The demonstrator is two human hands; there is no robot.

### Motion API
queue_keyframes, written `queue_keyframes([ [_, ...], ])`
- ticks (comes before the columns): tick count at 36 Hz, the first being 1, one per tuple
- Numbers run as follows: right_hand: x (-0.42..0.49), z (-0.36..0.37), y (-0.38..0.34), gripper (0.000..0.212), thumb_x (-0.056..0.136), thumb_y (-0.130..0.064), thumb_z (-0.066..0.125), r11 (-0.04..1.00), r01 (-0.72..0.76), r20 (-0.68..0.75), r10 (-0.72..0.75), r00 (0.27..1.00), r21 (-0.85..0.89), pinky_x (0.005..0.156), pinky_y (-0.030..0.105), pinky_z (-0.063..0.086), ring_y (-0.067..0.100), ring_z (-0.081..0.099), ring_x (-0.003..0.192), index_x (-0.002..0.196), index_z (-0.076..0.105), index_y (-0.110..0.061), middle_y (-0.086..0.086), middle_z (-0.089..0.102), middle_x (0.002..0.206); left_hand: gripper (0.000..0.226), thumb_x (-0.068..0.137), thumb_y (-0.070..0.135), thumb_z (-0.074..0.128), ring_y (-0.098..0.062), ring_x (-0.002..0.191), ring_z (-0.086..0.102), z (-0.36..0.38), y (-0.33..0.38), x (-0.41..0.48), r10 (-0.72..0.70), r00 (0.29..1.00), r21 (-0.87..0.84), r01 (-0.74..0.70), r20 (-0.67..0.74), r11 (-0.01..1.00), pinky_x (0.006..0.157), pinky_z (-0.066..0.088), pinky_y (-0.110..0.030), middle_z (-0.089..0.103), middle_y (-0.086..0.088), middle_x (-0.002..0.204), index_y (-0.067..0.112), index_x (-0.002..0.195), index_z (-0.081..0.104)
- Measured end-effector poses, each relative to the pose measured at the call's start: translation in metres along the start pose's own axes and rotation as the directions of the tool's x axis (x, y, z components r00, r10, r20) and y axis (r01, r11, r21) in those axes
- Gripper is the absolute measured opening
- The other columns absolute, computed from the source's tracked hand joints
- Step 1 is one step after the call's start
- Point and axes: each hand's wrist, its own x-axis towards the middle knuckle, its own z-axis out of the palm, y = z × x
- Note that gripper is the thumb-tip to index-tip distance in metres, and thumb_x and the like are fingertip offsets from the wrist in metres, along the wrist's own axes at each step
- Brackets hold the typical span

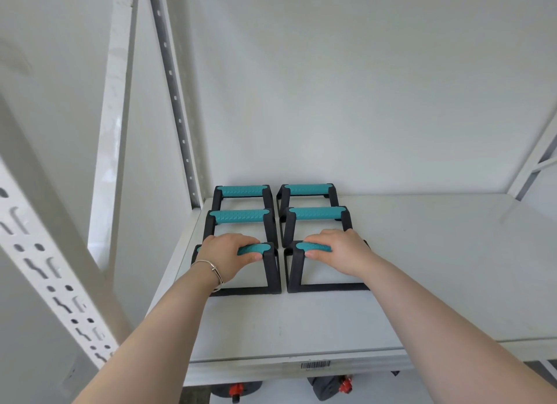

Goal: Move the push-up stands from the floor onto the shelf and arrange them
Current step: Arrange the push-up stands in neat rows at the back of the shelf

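Observation:
Several black push-up stands with teal grips stand in two columns on the white shelf [422, 268], at its left end. My left hand [229, 253] is closed around the grip of the front left stand [272, 271]. My right hand [340, 253] is closed around the grip of the front right stand [294, 268]. Both front stands rest on the shelf board. Behind them stand the middle left stand [239, 216], the middle right stand [316, 213], the back left stand [241, 190] and the back right stand [306, 189].
White perforated shelf uprights rise at the left [45, 268] and behind the stands [180, 126]. A barcode label [315, 364] is on the shelf's front edge. Dark items with red parts [331, 387] sit on the level below. A white wall backs the shelf.

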Motion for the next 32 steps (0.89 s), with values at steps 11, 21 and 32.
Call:
queue_keyframes([
  [11,0.003,0.004,0.004,0.037,0.095,-0.057,0.046,1.0,0.009,-0.016,-0.009,1.0,-0.028,0.097,0.034,0.035,0.011,0.038,0.089,0.126,0.058,-0.042,-0.007,0.062,0.111,0.04,0.091,0.057,0.05,-0.014,0.108,0.058,0.001,0.002,-0.001,-0.016,1.0,-0.006,0.016,-0.009,1.0,0.099,0.044,-0.038,0.066,0.013,0.117,0.039,0.126,0.059],
  [21,0.005,0.013,0.008,0.039,0.093,-0.061,0.041,0.997,0.034,-0.045,-0.037,0.998,-0.07,0.095,0.038,0.036,0.016,0.052,0.104,0.125,0.057,-0.044,-0.01,0.062,0.104,0.043,0.09,0.062,0.046,-0.013,0.108,0.058,0.004,-0.001,0.0,-0.01,1.0,0.029,0.011,-0.019,1.0,0.098,0.042,-0.036,0.066,0.014,0.117,0.041,0.126,0.057],
  [32,-0.009,0.029,0.004,0.058,0.09,-0.065,0.042,0.986,-0.077,-0.205,0.045,0.978,-0.151,0.108,0.04,0.031,0.021,0.05,0.121,0.135,0.051,-0.029,-0.004,0.061,0.128,0.05,0.094,0.057,0.041,-0.02,0.125,0.051,0.008,0.017,-0.01,-0.137,0.99,0.084,0.138,-0.024,0.987,0.116,0.027,-0.043,0.059,0.007,0.133,0.035,0.139,0.046],
])
